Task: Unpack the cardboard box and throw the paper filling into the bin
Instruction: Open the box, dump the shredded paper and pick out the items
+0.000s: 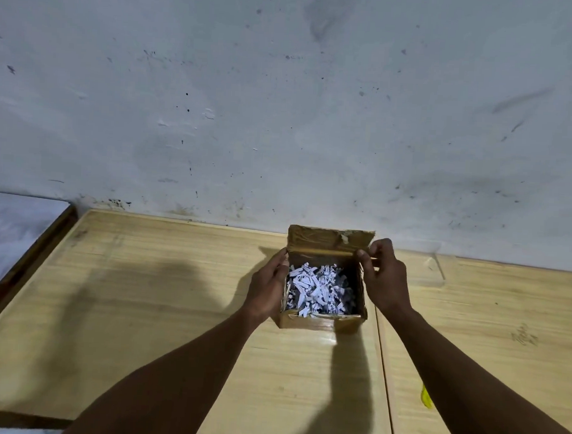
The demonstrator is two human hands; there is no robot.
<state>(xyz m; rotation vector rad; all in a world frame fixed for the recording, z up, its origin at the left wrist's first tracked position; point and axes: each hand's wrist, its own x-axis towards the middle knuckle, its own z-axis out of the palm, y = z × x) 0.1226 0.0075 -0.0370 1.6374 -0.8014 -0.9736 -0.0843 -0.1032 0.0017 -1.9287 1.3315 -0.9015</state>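
Note:
A small brown cardboard box (319, 322) stands on the wooden table (143, 309), near the wall. Its lid flap (329, 239) is raised upright at the back. Shredded white paper filling (317, 290) fills the inside. My left hand (265, 288) grips the box's left wall. My right hand (385, 277) pinches the right end of the lid flap at the hinge, its palm next to the box's right wall. No bin is in view.
A second wooden tabletop (486, 324) adjoins on the right, with a clear plastic container (436, 267) by the wall and a yellow scrap (427, 398) near my right forearm. A stained white wall (283, 102) rises behind. A grey surface (12, 231) lies at far left.

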